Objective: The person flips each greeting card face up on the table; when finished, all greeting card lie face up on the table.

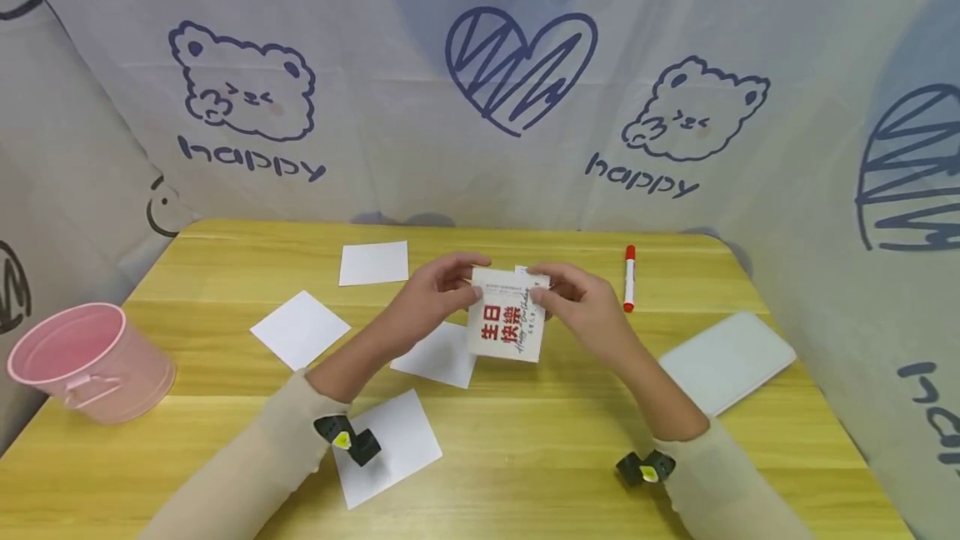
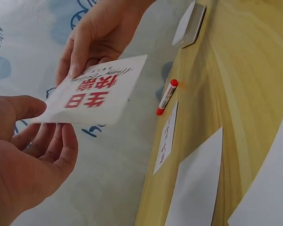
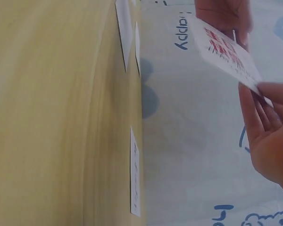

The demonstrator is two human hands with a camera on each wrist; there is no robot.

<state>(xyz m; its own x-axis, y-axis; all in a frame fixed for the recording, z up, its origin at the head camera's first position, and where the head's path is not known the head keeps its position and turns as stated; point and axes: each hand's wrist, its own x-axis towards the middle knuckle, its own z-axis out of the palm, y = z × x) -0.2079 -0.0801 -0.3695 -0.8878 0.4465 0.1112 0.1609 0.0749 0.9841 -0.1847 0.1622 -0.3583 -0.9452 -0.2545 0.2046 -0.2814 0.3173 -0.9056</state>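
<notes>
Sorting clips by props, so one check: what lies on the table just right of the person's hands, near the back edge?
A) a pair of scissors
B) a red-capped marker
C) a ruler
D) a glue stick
B: a marker with a red cap lies beside the right hand, which shares the printed envelope with the left hand.
</notes>
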